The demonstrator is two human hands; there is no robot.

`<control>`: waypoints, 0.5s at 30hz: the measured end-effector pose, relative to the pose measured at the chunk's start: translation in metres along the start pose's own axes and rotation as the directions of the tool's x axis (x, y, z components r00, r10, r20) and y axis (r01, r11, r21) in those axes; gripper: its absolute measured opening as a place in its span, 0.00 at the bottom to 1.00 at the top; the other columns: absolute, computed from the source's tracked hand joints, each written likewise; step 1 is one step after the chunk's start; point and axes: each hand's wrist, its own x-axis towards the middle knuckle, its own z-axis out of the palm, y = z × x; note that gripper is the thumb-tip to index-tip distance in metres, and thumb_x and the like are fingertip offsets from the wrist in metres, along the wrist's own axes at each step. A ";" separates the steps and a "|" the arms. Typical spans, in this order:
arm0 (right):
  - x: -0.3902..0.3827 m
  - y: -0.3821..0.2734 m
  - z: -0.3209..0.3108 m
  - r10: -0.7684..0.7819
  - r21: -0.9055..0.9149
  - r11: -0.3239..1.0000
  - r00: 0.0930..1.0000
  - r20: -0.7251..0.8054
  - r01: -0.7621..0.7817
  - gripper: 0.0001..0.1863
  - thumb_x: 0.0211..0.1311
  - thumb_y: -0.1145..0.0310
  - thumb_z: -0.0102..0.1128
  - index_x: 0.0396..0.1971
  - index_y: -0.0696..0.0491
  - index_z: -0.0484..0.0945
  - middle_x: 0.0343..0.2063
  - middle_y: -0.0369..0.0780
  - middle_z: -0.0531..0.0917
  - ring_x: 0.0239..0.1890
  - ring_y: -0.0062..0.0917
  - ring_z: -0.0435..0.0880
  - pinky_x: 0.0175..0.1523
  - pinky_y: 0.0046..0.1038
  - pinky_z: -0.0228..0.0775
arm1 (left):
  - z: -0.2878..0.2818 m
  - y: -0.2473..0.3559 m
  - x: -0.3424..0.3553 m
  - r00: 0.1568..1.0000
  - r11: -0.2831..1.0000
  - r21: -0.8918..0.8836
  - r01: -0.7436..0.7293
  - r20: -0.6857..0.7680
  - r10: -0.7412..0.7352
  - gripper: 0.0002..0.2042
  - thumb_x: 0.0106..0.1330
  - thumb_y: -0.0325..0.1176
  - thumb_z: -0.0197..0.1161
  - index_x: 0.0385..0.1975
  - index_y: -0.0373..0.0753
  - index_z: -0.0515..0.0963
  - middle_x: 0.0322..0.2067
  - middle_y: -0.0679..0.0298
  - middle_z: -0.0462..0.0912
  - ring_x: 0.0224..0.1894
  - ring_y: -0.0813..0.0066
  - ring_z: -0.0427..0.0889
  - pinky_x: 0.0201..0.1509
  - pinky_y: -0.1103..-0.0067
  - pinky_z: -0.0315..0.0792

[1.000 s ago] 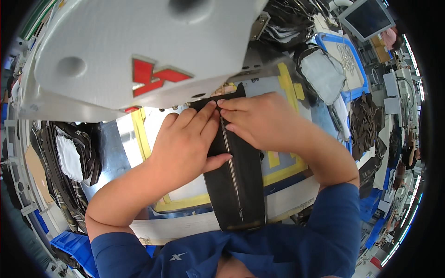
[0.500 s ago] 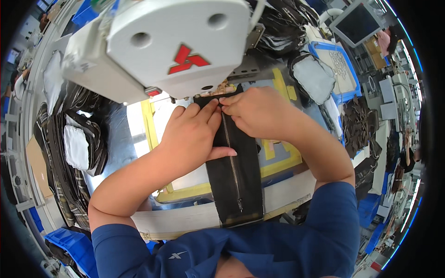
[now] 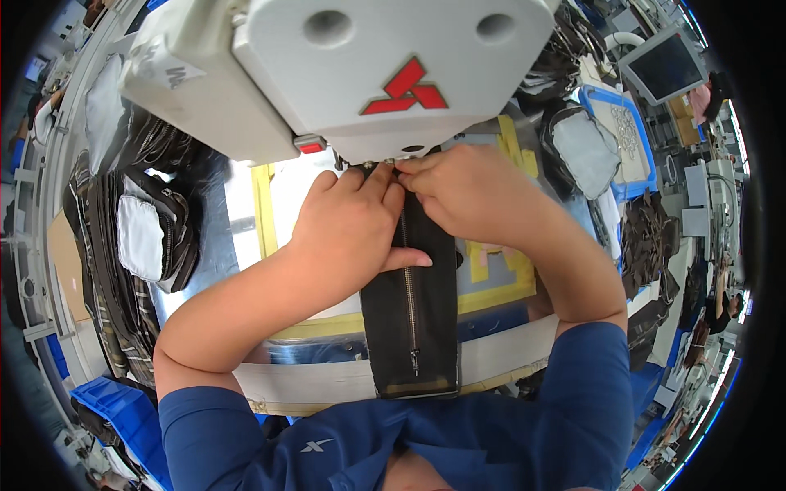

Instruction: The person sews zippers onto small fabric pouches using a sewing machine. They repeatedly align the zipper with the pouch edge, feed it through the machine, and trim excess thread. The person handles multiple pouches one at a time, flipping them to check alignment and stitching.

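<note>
A long black fabric strip (image 3: 436,319) with a metal zipper (image 3: 410,307) down its middle lies under a white sewing machine head (image 3: 360,69). Its far end is tucked below the machine, and the zipper pull (image 3: 415,362) shows at the near end. My left hand (image 3: 348,221) presses the strip's far left part, fingers bent on the cloth and thumb stretched across the zipper. From the right, my right hand (image 3: 475,192) pinches the far end close to the left fingertips. The machine hides the needle area, and my fingers cover the zipper's top.
Yellow tape (image 3: 503,300) frames the work plate. Black pouches with a white panel (image 3: 141,237) are stacked at left, another pouch (image 3: 583,151) at right. Beyond that stands a blue-rimmed tray (image 3: 634,155) of small metal parts. A blue crate (image 3: 131,430) sits low at left.
The view has shifted, so the machine head looks larger and farther right. Both hands keep their places on the strip, its far end now more hidden by the machine.
</note>
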 end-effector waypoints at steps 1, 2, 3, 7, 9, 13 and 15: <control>0.000 0.001 0.000 0.000 -0.004 1.000 1.000 -0.004 0.000 0.15 0.58 0.72 0.61 0.44 0.55 0.89 0.32 0.43 0.90 0.34 0.41 0.90 0.38 0.42 0.83 | -0.001 0.000 0.000 1.000 1.000 0.007 -0.002 -0.002 0.002 0.43 0.55 0.71 0.70 0.51 0.31 0.82 0.61 0.50 0.84 0.48 0.57 0.86 0.54 0.66 0.75; 0.001 0.001 0.001 -0.001 -0.008 1.000 1.000 -0.007 0.001 0.16 0.58 0.73 0.61 0.44 0.55 0.89 0.32 0.43 0.90 0.34 0.41 0.90 0.38 0.42 0.83 | -0.002 0.000 0.000 1.000 1.000 0.015 -0.005 -0.004 0.005 0.43 0.55 0.70 0.70 0.52 0.31 0.82 0.61 0.50 0.84 0.48 0.57 0.86 0.54 0.66 0.75; 0.001 -0.001 0.000 0.006 -0.009 1.000 1.000 0.005 -0.006 0.15 0.58 0.73 0.61 0.44 0.55 0.89 0.33 0.42 0.90 0.34 0.41 0.90 0.38 0.42 0.83 | -0.002 0.000 0.000 1.000 1.000 0.017 -0.008 0.002 0.008 0.43 0.55 0.70 0.70 0.52 0.31 0.82 0.60 0.50 0.84 0.48 0.57 0.86 0.54 0.66 0.75; 0.003 -0.004 0.000 0.007 -0.002 1.000 1.000 0.024 -0.007 0.15 0.57 0.73 0.61 0.43 0.55 0.89 0.35 0.42 0.91 0.35 0.41 0.90 0.39 0.42 0.83 | -0.005 -0.001 -0.001 0.999 0.999 0.041 0.005 0.032 -0.006 0.44 0.54 0.70 0.71 0.53 0.30 0.83 0.59 0.51 0.85 0.48 0.57 0.86 0.53 0.65 0.76; 0.006 -0.006 0.003 0.010 0.011 1.000 1.000 0.017 -0.011 0.14 0.57 0.73 0.61 0.42 0.55 0.89 0.36 0.41 0.91 0.36 0.41 0.90 0.39 0.42 0.83 | -0.009 -0.003 0.001 0.997 0.999 0.050 0.022 0.075 -0.026 0.44 0.54 0.70 0.71 0.54 0.30 0.83 0.59 0.52 0.85 0.48 0.57 0.86 0.53 0.66 0.76; 0.005 -0.007 -0.001 0.046 0.010 0.999 0.997 0.060 -0.047 0.12 0.57 0.73 0.61 0.39 0.54 0.88 0.37 0.40 0.91 0.37 0.40 0.91 0.39 0.42 0.83 | -0.012 -0.004 0.002 0.991 0.999 0.005 0.048 0.122 -0.048 0.44 0.54 0.69 0.72 0.54 0.30 0.83 0.57 0.52 0.85 0.48 0.57 0.86 0.53 0.66 0.77; 0.003 -0.004 -0.002 0.054 0.005 0.999 0.997 0.059 -0.054 0.11 0.58 0.72 0.61 0.39 0.54 0.88 0.38 0.39 0.91 0.38 0.39 0.91 0.39 0.42 0.83 | -0.010 -0.003 0.003 0.995 0.999 -0.015 0.036 0.096 -0.034 0.44 0.54 0.69 0.72 0.54 0.29 0.83 0.57 0.52 0.85 0.47 0.57 0.87 0.53 0.66 0.78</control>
